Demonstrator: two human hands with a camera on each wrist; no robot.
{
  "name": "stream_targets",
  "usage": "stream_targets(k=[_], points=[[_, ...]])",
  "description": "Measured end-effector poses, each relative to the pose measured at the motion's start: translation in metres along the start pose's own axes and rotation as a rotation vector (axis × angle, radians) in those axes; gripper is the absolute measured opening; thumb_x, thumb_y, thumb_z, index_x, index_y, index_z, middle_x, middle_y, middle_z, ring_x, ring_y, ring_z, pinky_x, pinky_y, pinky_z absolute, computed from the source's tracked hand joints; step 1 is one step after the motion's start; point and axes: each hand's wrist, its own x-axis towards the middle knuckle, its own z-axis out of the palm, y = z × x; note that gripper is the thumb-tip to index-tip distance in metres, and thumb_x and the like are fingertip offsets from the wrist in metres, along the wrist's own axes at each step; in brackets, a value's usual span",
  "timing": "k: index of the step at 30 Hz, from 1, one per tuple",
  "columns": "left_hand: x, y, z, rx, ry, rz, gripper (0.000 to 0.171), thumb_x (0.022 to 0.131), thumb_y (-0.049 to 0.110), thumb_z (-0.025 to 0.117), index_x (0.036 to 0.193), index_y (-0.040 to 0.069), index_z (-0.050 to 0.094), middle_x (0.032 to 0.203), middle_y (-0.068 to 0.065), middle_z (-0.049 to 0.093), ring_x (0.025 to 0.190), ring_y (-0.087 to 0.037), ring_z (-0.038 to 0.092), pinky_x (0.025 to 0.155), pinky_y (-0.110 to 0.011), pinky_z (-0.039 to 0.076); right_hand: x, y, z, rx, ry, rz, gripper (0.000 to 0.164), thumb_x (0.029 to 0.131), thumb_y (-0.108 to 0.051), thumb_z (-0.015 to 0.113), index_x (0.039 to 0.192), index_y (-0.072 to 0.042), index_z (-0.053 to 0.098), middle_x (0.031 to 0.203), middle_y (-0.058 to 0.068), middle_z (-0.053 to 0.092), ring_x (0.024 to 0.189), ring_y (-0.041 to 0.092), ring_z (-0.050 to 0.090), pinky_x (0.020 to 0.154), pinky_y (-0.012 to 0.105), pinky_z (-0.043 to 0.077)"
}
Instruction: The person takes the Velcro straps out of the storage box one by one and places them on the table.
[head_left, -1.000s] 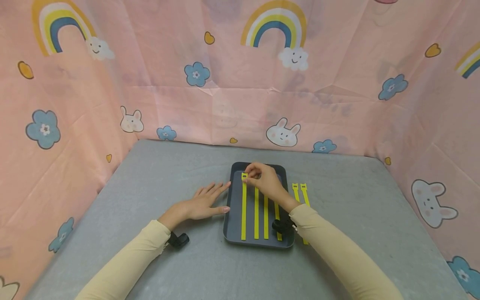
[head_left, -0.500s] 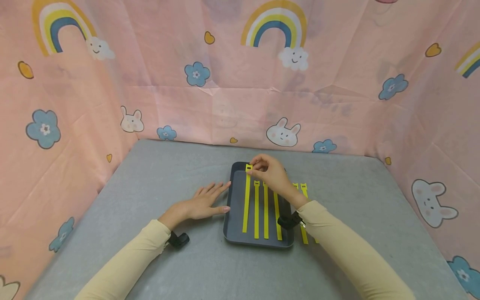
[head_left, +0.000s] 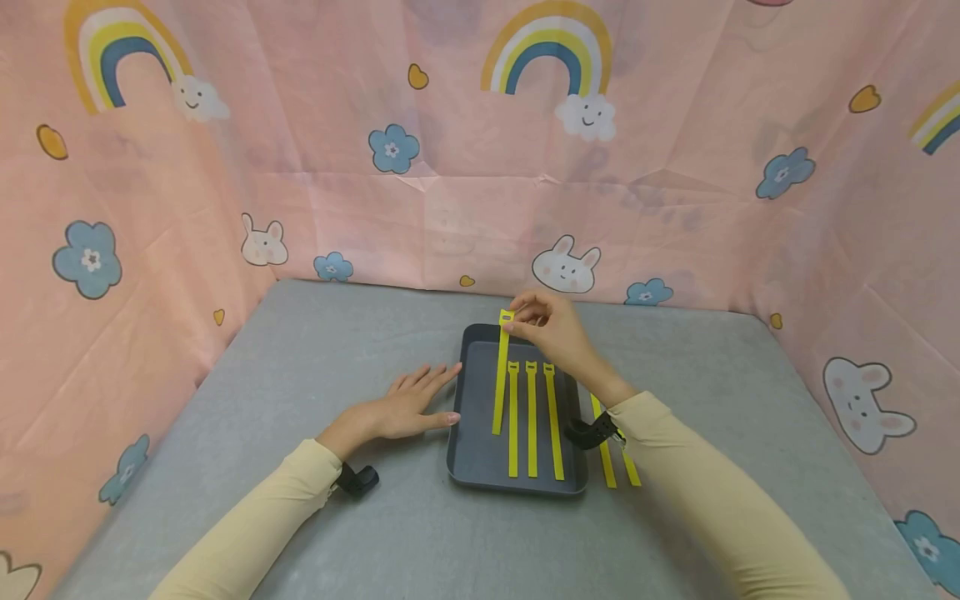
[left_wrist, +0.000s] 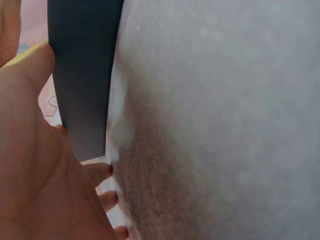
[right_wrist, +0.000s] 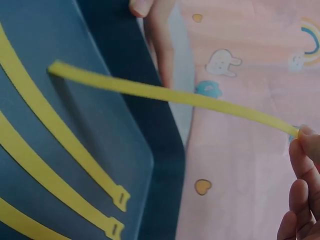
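My right hand [head_left: 555, 333] pinches a yellow hook-and-loop cable tie [head_left: 502, 375] by its slotted head, between thumb and fingers. In the right wrist view the tie [right_wrist: 170, 95] slants over the dark grey tray [head_left: 517, 485], its tail above the tray floor. Three more yellow cable ties [head_left: 532, 425] lie side by side in the tray, slotted heads at the far end. With fingers spread, my left hand [head_left: 401, 408] rests at the tray's left edge, thumb and index fingertip against it. In the left wrist view its fingers [left_wrist: 102, 172] lie by the tray's wall [left_wrist: 82, 90].
Two further yellow cable ties [head_left: 608, 467] lie on the grey tabletop [head_left: 360, 533] to the right of the tray, partly hidden under my right forearm. A pink patterned cloth [head_left: 450, 208] stands as a wall behind and at both sides of the table.
The right hand has lifted the leftmost cable tie off the tray floor, moving it up, away and slightly right. The left hand has stayed still at the tray's edge.
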Motion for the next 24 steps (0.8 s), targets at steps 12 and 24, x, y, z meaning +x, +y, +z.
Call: stream_targets(k=[12,24], points=[[0.001,-0.003,0.001,0.006,0.001,0.004,0.085,0.093,0.072,0.043,0.159,0.039,-0.001,0.169,-0.006,0.006,0.157,-0.033,-0.001,0.123,-0.062,0.003,0.006,0.011,-0.019,0.036,0.039,-0.003,0.023,0.087,-0.021,0.077,0.107,-0.013,0.067,0.085,0.001,0.072,0.075,0.022,0.059,0.068,0.027,0.046],[0.001,-0.003,0.001,0.006,0.002,0.018,0.085,0.094,0.071,0.042,0.159,0.040,-0.002,0.169,-0.006,0.005,0.157,-0.033,-0.002,0.123,-0.063,0.002,0.001,0.002,-0.045,0.028,0.084,-0.020,0.026,0.087,-0.018,0.077,0.108,-0.008,0.068,0.079,-0.016,0.069,0.075,0.019,0.061,0.067,0.023,0.047]])
